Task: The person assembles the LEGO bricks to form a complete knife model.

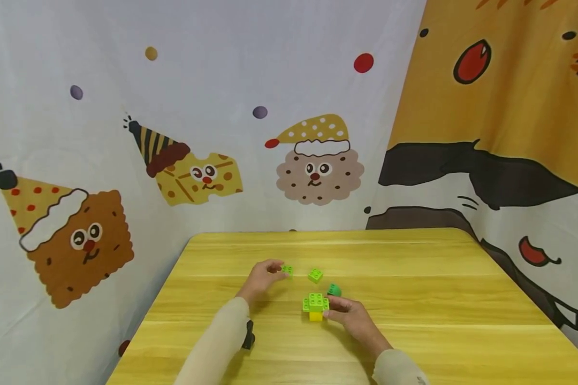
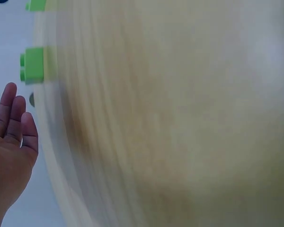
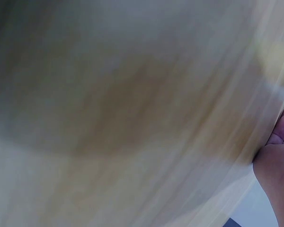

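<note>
In the head view a small stack of toy building blocks stands near the middle of the table, light green blocks on top of a yellow one. My right hand holds the stack at its right side, thumb in front and fingers behind. Further forward, my left hand reaches beside a light green block, its fingertips overlapping the block in the head view. From the left wrist, relaxed fingers show apart from that studded green block. In the right wrist view only part of the right hand shows.
Another light green block lies beyond the stack, with a darker green rounded block just behind the stack's right side. Everything sits on a wood-grain table. A cartoon-printed cloth hangs behind the table's far edge.
</note>
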A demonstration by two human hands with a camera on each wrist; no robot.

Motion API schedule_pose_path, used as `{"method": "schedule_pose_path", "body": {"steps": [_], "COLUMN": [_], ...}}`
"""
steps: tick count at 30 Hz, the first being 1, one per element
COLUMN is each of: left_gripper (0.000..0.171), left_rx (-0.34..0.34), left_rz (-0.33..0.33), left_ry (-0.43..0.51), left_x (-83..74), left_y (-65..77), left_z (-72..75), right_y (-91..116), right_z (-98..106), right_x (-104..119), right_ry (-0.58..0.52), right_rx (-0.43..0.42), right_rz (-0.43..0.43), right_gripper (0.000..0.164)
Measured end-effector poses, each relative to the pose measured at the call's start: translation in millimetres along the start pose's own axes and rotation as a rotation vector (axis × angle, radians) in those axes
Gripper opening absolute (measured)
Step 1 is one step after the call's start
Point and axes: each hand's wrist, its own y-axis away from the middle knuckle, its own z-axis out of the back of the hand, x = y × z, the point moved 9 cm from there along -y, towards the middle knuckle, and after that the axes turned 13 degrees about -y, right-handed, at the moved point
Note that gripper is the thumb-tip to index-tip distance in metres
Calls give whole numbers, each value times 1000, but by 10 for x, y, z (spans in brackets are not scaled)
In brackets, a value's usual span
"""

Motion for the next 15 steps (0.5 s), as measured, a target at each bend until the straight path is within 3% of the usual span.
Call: {"method": "schedule_pose_path", "body": {"steps": [15], "left_gripper": [52], "left_rx": [74], "left_rz": [73], "left_ry": [-14], "left_x": [126], "left_y": [-194], "left_z": [-23], "right_y": [-9], "right_z": [-19], "right_x": [-14], "right_ry": [-17], "right_rx": [10], "right_rz": [-11], "right_gripper": [53]}}
